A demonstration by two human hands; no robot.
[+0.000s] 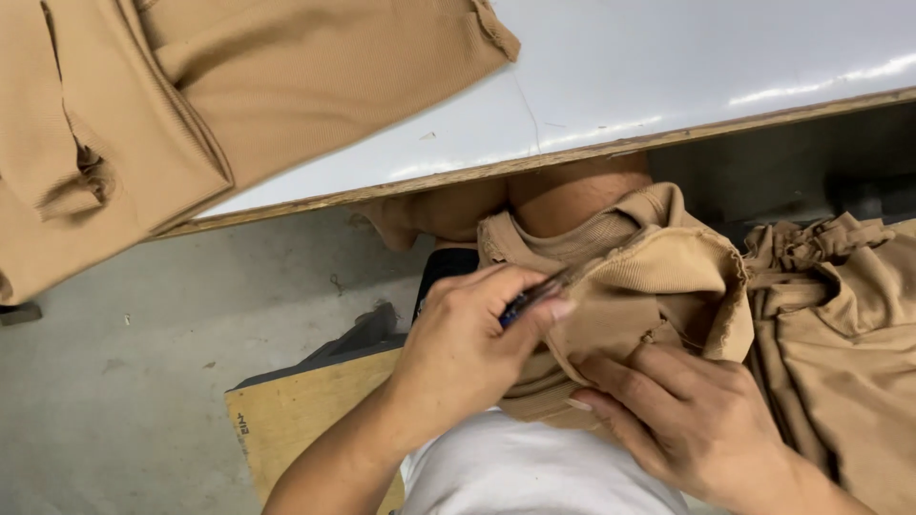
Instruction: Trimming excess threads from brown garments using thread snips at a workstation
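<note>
My left hand [468, 348] grips a dark blue pen-like tool [528, 298] with its tip against a tan ribbed knit garment piece [658, 277] lying in my lap. Fingers of my right hand [682, 415] press on the lower fold of that same fabric and hold it in place. The piece shows a frayed raw edge along its right side. More of the cloth tucks under the table edge, hidden there.
A white table [668, 67] with a wooden edge spans the top, with a pile of tan garments [172, 105] draped over its left end. More tan fabric [840, 315] heaps at the right. A wooden stool [296, 410] and grey floor [114, 381] lie below.
</note>
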